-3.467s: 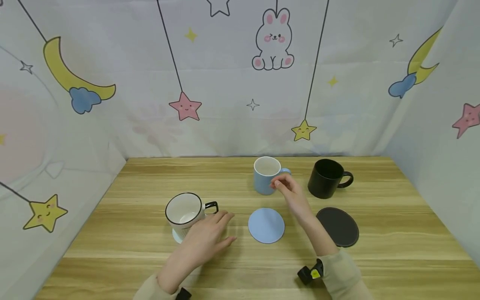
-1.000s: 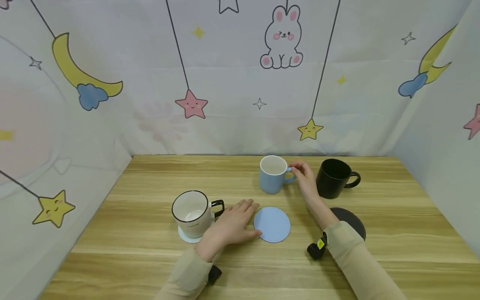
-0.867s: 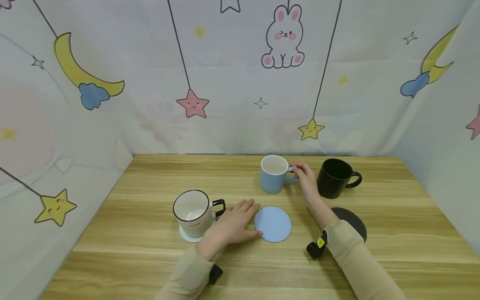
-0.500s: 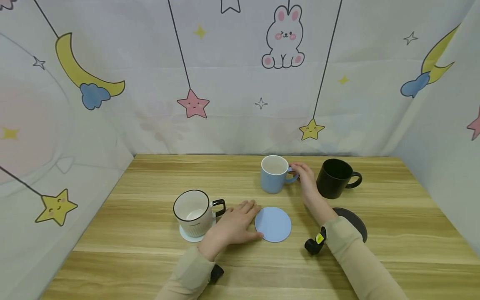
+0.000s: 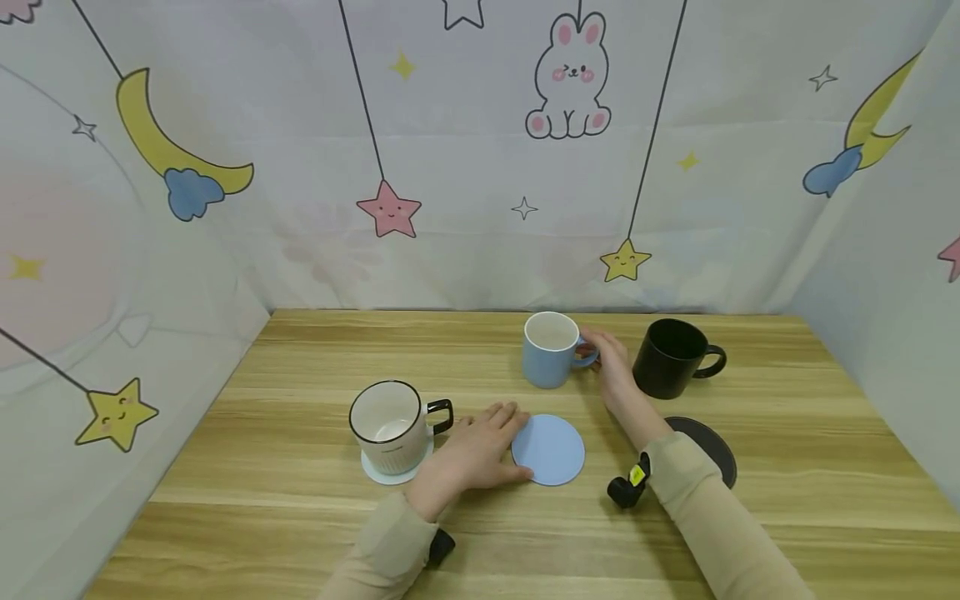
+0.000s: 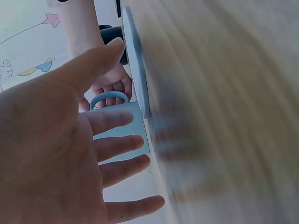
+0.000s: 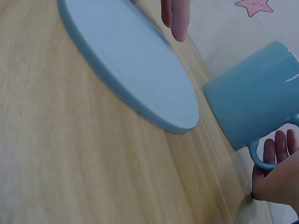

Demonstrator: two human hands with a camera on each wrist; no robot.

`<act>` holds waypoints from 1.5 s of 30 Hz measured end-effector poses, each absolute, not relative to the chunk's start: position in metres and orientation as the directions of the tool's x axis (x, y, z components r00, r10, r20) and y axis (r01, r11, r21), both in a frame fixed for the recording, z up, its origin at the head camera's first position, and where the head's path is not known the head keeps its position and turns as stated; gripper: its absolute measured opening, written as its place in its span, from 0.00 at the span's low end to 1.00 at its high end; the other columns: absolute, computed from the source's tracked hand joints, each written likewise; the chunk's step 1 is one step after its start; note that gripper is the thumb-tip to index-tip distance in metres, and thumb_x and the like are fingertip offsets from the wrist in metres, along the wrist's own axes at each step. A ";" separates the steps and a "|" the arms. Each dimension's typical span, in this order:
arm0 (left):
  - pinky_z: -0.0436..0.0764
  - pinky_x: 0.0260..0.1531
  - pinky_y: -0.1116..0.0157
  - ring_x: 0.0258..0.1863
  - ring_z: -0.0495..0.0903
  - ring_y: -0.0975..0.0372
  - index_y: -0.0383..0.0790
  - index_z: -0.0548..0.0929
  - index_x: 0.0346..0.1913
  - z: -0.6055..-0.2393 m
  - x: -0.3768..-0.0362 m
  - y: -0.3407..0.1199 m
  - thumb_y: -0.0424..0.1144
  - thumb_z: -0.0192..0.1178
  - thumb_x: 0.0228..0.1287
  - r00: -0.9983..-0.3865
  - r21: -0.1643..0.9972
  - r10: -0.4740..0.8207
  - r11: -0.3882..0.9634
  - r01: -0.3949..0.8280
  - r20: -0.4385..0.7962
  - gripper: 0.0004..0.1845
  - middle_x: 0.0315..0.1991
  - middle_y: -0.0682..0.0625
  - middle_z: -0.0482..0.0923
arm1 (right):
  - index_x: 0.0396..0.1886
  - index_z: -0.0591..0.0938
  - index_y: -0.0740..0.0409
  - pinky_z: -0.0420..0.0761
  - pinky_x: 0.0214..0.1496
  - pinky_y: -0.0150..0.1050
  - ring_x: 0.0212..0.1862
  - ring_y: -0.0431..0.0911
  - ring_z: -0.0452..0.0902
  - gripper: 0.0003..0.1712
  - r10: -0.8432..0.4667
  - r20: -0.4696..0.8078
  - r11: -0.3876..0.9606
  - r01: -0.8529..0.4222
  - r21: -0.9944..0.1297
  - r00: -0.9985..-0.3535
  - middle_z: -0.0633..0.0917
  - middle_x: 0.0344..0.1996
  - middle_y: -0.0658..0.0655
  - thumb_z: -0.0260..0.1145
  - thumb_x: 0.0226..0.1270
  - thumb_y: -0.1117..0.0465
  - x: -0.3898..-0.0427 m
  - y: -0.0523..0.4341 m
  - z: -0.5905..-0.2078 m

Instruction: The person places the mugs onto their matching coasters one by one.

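Note:
A light blue mug [image 5: 550, 354] stands upright toward the back of the wooden table [image 5: 300, 367]. My right hand [image 5: 602, 352] grips its handle [image 5: 586, 357]; in the right wrist view the fingers [image 7: 276, 154] show through the handle loop [image 7: 259, 159] beside the mug [image 7: 254, 100]. A round light blue coaster [image 5: 548, 450] lies flat in front of the mug. My left hand [image 5: 498, 437] rests flat on the table, its straight fingers touching the coaster's left edge. The left wrist view shows the open palm [image 6: 56, 154], the coaster [image 6: 136, 70] and the mug [image 6: 122, 133].
A white mug with a black rim [image 5: 386, 421] sits on a pale coaster [image 5: 390, 473] left of my left hand. A black mug [image 5: 671, 357] stands right of the blue one, with a black coaster [image 5: 712, 450] in front of it, partly under my right forearm. Printed cloth walls enclose the table.
Over 3.5 s my left hand slid right from the white mug to the blue coaster, and my right hand went round to the blue mug's handle. In the last second its fingers settled on the handle.

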State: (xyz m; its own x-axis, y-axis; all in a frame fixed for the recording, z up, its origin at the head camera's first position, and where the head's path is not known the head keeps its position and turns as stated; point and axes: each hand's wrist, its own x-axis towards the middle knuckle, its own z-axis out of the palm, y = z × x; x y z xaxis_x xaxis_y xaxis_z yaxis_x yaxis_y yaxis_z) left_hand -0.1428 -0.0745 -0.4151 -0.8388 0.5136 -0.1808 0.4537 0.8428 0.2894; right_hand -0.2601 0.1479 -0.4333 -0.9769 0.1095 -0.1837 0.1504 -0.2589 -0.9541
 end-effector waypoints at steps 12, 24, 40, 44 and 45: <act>0.65 0.65 0.41 0.74 0.58 0.52 0.45 0.63 0.72 -0.417 -0.143 -0.071 0.61 0.61 0.60 -0.838 0.260 0.509 0.851 0.456 -0.198 0.42 0.74 0.46 0.59 | 0.15 0.80 0.46 0.69 0.44 0.36 0.31 0.40 0.76 0.21 0.107 -0.178 -0.196 0.155 -0.968 -0.978 0.80 0.17 0.44 0.57 0.71 0.60 -0.245 0.146 -0.409; 0.66 0.65 0.42 0.74 0.59 0.52 0.45 0.63 0.72 -0.416 -0.143 -0.070 0.60 0.61 0.60 -0.838 0.228 0.508 0.856 0.465 -0.199 0.41 0.74 0.46 0.60 | 0.10 0.78 0.46 0.70 0.38 0.32 0.25 0.36 0.76 0.24 0.139 -0.196 -0.222 0.162 -0.962 -0.971 0.79 0.12 0.43 0.60 0.70 0.58 -0.267 0.151 -0.434; 0.69 0.63 0.44 0.73 0.61 0.52 0.44 0.64 0.72 -0.415 -0.141 -0.069 0.59 0.62 0.60 -0.839 0.200 0.508 0.858 0.473 -0.196 0.41 0.73 0.46 0.61 | 0.08 0.74 0.50 0.73 0.39 0.29 0.24 0.39 0.73 0.25 0.138 -0.164 -0.300 0.117 -0.947 -0.977 0.75 0.12 0.46 0.59 0.69 0.63 -0.271 0.147 -0.441; 0.70 0.62 0.44 0.72 0.61 0.52 0.44 0.64 0.71 -0.417 -0.140 -0.070 0.59 0.62 0.60 -0.841 0.195 0.508 0.858 0.475 -0.187 0.41 0.73 0.46 0.61 | 0.09 0.72 0.53 0.72 0.38 0.30 0.24 0.41 0.71 0.25 0.125 -0.159 -0.319 0.112 -0.941 -0.979 0.73 0.12 0.47 0.58 0.69 0.64 -0.271 0.146 -0.442; 0.70 0.62 0.44 0.72 0.61 0.52 0.44 0.64 0.71 -0.417 -0.140 -0.069 0.60 0.62 0.60 -0.841 0.194 0.507 0.859 0.474 -0.187 0.41 0.73 0.46 0.61 | 0.09 0.71 0.53 0.71 0.39 0.30 0.24 0.41 0.71 0.25 0.120 -0.155 -0.317 0.110 -0.942 -0.981 0.72 0.12 0.47 0.58 0.70 0.64 -0.271 0.146 -0.442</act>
